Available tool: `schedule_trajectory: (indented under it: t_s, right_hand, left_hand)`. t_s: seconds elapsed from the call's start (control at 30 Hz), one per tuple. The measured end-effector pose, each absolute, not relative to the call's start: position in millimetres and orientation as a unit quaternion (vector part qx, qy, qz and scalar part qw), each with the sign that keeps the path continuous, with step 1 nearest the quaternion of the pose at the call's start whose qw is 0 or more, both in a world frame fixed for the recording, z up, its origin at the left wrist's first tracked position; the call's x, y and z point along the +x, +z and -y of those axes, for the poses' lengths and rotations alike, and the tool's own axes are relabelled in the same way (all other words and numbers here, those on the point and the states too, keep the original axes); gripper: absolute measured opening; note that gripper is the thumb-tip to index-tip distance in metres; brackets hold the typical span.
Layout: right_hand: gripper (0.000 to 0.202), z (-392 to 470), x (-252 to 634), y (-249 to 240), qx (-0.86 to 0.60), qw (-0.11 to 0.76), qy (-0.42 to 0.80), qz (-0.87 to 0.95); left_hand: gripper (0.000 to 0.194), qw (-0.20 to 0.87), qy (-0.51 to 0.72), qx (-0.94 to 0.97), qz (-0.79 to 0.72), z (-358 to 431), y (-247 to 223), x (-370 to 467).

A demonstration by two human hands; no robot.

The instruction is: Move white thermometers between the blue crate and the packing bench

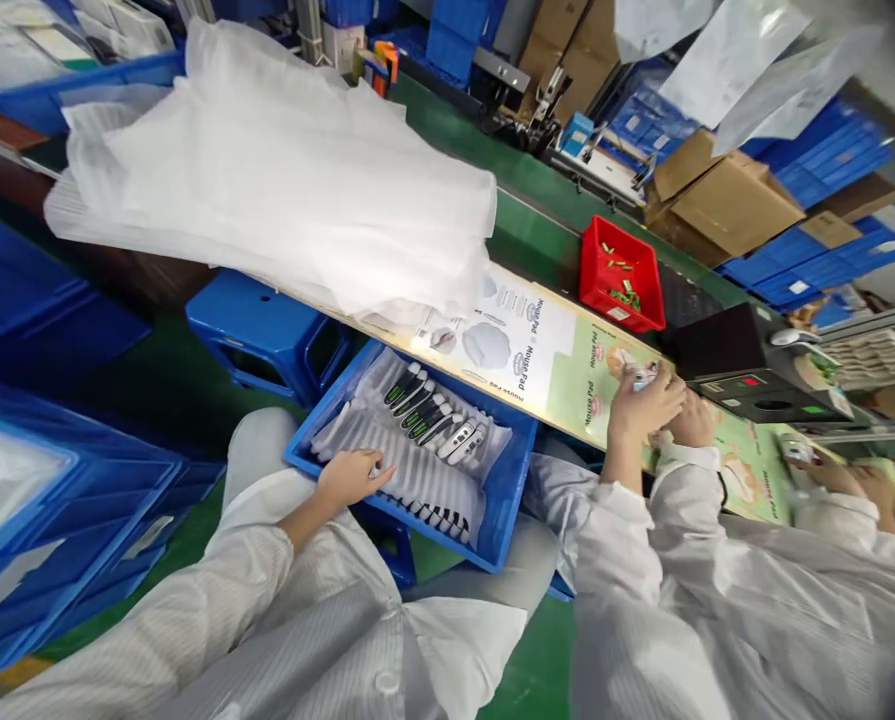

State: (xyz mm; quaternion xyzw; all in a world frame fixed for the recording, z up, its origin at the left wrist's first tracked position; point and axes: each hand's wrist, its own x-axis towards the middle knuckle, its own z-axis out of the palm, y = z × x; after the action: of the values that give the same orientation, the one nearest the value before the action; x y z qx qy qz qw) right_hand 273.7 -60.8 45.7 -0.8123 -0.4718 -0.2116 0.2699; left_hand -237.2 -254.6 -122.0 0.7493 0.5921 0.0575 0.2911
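My left hand (pixel 349 478) is over the near left part of a blue plastic bin (pixel 518 480) that rests across my lap. Its fingers are partly bent, with thumb and forefinger apart; I make out no held object. Below it lie ribbed white foam sleeves (pixel 409 460) in rows. On the foam sit several small handheld devices (pixel 421 405), some black with green marks, and a pair of white ones (pixel 463 440) with dark windows. White tips poke out along the bin's near side. My right hand does not show.
A large stack of white foam sheets (pixel 289 170) covers the bench's left end. Right of me, a co-worker's hands (pixel 653 400) hold a small device. A red bin (pixel 623 275) holds small green pieces, beside a black box (pixel 747 360). A blue stool (pixel 259 320) stands left.
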Motion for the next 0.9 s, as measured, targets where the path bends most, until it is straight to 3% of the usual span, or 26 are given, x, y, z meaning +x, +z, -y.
schedule_trajectory:
  t_s: [0.1,0.2,0.37,0.57,0.73,0.9]
  right_hand:
    - [0.054,122,187,-4,-0.827,0.352,-0.134,0.417]
    - [0.048,179,103,-77,-0.882,0.315,0.081,0.343]
    - [0.022,188,61,-146,-0.881,0.285,0.253,0.280]
    - [0.038,169,60,-148,-0.855,0.309,0.311,0.277]
    - [0.048,198,43,-140,-0.830,0.377,0.293,0.289]
    - [0.045,218,82,-65,-0.748,0.490,0.242,0.377]
  left_hand:
    - [0.050,0.289,0.054,0.757,-0.584,255,-124,-237]
    - [0.050,0.286,0.066,0.763,-0.576,256,-126,-238]
    - [0.049,0.284,0.069,0.763,-0.576,256,-124,-238]
    - [0.047,0.285,0.078,0.767,-0.569,258,-121,-238]
    - [0.047,0.288,0.090,0.765,-0.569,259,-122,-240]
    - [0.045,0.273,0.108,0.779,-0.554,259,-131,-242]
